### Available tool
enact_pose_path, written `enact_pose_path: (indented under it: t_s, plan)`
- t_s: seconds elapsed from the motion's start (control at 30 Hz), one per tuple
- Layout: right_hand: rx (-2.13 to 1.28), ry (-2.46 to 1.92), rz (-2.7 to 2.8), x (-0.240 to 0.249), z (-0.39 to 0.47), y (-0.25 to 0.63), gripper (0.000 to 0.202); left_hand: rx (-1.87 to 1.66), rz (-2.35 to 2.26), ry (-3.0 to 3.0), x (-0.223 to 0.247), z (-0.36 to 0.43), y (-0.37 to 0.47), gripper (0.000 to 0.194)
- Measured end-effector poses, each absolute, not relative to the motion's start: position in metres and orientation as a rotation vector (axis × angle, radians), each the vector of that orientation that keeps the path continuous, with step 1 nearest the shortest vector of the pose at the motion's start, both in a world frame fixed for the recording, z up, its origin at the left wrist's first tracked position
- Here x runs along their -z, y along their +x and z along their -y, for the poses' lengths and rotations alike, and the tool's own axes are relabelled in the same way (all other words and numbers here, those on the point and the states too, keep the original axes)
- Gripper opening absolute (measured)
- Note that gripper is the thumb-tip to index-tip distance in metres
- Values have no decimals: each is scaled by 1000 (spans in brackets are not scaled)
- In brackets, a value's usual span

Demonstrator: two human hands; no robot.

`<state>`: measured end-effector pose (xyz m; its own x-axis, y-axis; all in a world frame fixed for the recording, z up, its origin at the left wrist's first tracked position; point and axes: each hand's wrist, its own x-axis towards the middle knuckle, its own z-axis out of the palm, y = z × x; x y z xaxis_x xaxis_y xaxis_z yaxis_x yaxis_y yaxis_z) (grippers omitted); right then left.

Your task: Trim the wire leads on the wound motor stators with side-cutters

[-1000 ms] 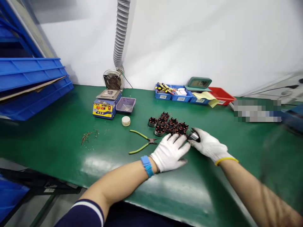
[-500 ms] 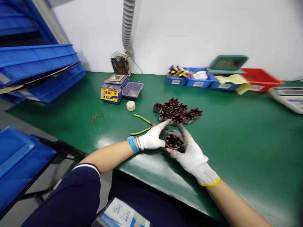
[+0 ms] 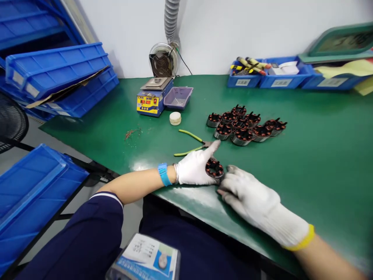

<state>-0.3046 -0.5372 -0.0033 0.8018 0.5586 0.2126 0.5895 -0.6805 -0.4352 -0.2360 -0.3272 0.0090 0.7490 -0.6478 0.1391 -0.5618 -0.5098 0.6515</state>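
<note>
While I look down through the head camera, a green desk (image 3: 320,163) stretches away to a plain white wall (image 3: 210,35), its smooth top catching a pale glare near the front edge. A grey ribbed hose (image 3: 171,19) hangs down the wall to a round fan (image 3: 161,64), and large blue plastic crates (image 3: 61,72) are stacked to the left. Near the fan I see a boxy blue-and-yellow unit (image 3: 148,102) with lit red digits, and a purple tray (image 3: 174,95) just beside it.

My left hand (image 3: 194,168), in a white knitted glove, grips a wound ring (image 3: 215,169) low over the desk near its front edge; copper coils and black prongs crowd the ring's inside. My right hand (image 3: 253,196) has its darkened fingers bent close to the ring's right side; I cannot tell whether they touch or pinch anything. Beyond, more wound rings (image 3: 243,137) cluster together, with shiny metal sides. Green-handled pliers (image 3: 190,135) lie splayed between them and a squat cream disc (image 3: 175,118), well apart from thin coppery wire scraps (image 3: 129,134).
</note>
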Motion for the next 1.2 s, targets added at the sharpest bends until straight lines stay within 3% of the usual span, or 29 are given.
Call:
enact_pose_path:
  t_s: [0.1,0.27,0.53,0.73,0.93,1.2]
  plan:
    - [-116,-2469,789,-7,534,-310,22,170,866,2234,-11,321,-233,122]
    - [-282,-2681,-79,-29,533,-286,34,163,871,2186,-10,323,-235,126]
    - [-277,-2823,79,-31,529,-270,35,292,923,2176,-18,322,-229,119]
    - [-315,-2924,136,-36,519,-277,28,177,695,2123,-15,326,-231,152]
    - [-331,-2953,-86,-41,533,-270,37,255,639,2128,-14,337,-234,134]
    - [-153,-2328,-58,-24,519,-263,46,408,758,2086,-19,334,-236,135]
